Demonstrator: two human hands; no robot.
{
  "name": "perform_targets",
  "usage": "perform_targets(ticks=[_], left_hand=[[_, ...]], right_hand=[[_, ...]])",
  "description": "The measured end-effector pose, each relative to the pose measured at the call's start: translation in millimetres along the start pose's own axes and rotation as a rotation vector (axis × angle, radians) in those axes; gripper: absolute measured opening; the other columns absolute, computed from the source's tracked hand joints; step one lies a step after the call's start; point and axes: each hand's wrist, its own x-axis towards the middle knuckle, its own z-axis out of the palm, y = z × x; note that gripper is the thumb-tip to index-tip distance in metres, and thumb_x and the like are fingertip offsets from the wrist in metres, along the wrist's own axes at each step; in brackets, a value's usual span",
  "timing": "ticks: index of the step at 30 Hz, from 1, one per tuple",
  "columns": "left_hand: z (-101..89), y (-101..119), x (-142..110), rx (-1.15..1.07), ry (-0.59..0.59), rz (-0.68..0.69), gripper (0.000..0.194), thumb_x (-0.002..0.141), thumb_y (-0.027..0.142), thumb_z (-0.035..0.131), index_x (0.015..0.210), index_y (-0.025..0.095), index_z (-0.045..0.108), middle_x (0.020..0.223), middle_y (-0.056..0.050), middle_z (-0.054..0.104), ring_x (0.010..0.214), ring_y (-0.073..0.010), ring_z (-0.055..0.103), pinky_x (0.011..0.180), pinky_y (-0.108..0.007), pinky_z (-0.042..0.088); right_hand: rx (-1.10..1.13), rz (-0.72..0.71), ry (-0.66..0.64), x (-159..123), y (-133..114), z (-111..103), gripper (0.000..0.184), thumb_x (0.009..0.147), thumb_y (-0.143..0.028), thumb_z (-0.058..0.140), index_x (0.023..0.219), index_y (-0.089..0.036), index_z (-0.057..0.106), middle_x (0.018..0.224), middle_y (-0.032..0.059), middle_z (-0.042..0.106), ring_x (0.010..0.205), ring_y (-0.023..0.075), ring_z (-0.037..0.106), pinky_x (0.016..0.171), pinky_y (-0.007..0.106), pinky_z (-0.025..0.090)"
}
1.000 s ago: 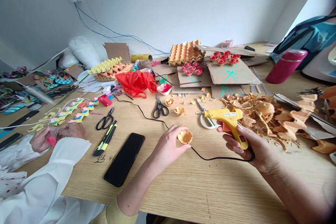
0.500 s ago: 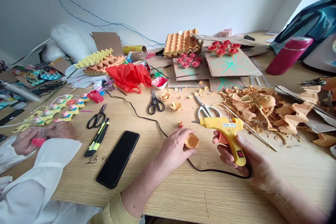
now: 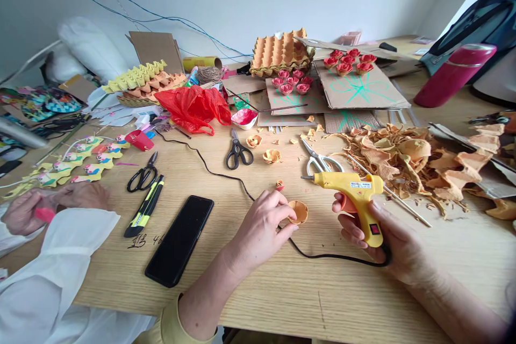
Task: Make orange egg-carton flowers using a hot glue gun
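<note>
My left hand (image 3: 262,228) has its thumb and fingertips closed at the left rim of an orange egg-carton cup (image 3: 299,212), cut like petals, low over the table. In my right hand (image 3: 397,244) is a yellow hot glue gun (image 3: 363,189), its nozzle pointing left, beyond the cup and apart from it. Its black cord (image 3: 330,256) runs under my left hand. Just past the cup lies a small rolled orange-red bud (image 3: 279,185). Two orange carton flowers (image 3: 271,156) sit farther back, near black-handled scissors (image 3: 237,153) and white-handled scissors (image 3: 321,160).
On the left are a phone (image 3: 180,242), a utility knife (image 3: 145,207) and a co-worker's hands (image 3: 83,196) with something pink. Carton scraps (image 3: 411,156) heap at right, near a pink bottle (image 3: 455,75). Red flowers (image 3: 344,62) stand on cardboard behind. A red bag (image 3: 193,107) lies mid-table.
The view has shifted slightly. My left fingers have shifted a little on the cup's left rim, and more of the fingertips shows. The glue gun stays in my right hand, nozzle left.
</note>
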Motion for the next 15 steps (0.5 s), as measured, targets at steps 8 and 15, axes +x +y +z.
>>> perform_targets(ticks=[8,15], left_hand=[[2.9,-0.5,0.9,0.13,0.023,0.141,0.01,0.09,0.013,0.069,0.081,0.018,0.07,0.093,-0.006,0.068,0.09,-0.0218,0.062,0.084,-0.038,0.051],[6.2,-1.3,1.6,0.091,0.074,0.138,0.013,0.091,0.008,0.062,0.082,0.017,0.067,0.092,-0.006,0.067,0.084,-0.0181,0.064,0.079,-0.033,0.053]], right_hand=[[-0.017,0.018,-0.002,-0.6,-0.5,0.0,0.039,0.098,-0.054,0.051,0.115,-0.021,0.066,0.073,0.0035,0.056,0.053,0.0137,0.039,0.048,0.031,0.026],[-0.026,0.008,-0.002,-1.1,-0.2,0.2,0.042,0.097,-0.055,0.052,0.116,-0.021,0.066,0.076,0.0055,0.06,0.053,0.0133,0.04,0.047,0.031,0.028]])
